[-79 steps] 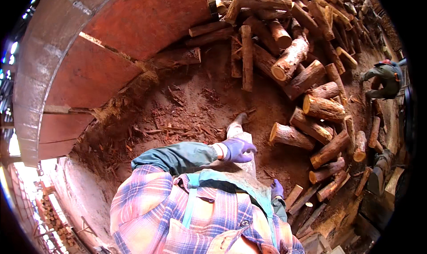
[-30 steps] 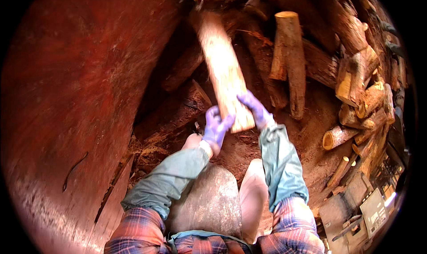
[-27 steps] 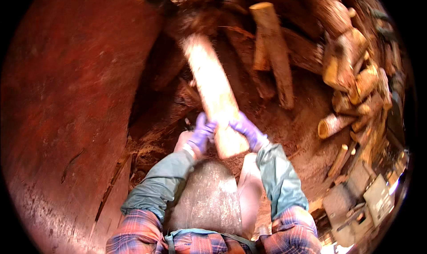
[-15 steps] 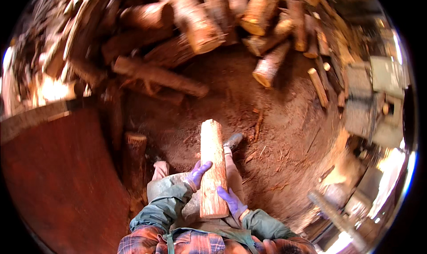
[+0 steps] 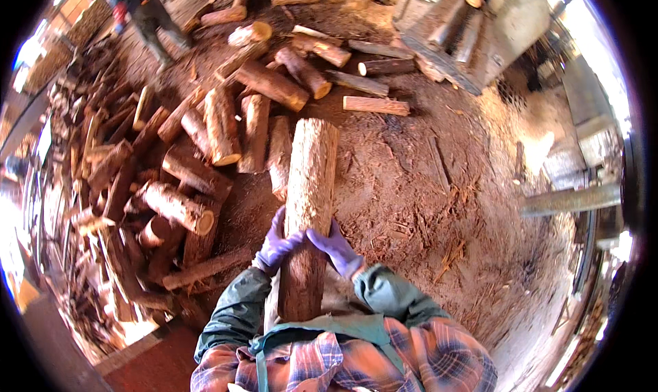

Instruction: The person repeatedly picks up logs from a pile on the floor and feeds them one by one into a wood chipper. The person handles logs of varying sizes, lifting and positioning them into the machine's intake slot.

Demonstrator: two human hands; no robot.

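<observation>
- Both hands, left hand (image 5: 275,244) and right hand (image 5: 337,250), clamp the long log (image 5: 308,207)
- Log now lifted clear of the log pile (image 5: 178,179), seemingly carried toward open ground

Carried log (image 5: 310,207): points to 12 o'clock, blocks the middle.
9 to 11 o'clock: heap of logs (image 5: 171,179), closely packed, no way through.
12 o'clock: loose logs (image 5: 301,76) strewn across the ground.
1 o'clock: metal chute (image 5: 480,35) bars the way.
2 to 4 o'clock: bare ground with bark scraps (image 5: 439,214), open room.
11 o'clock, far: another person (image 5: 140,11) standing.
</observation>
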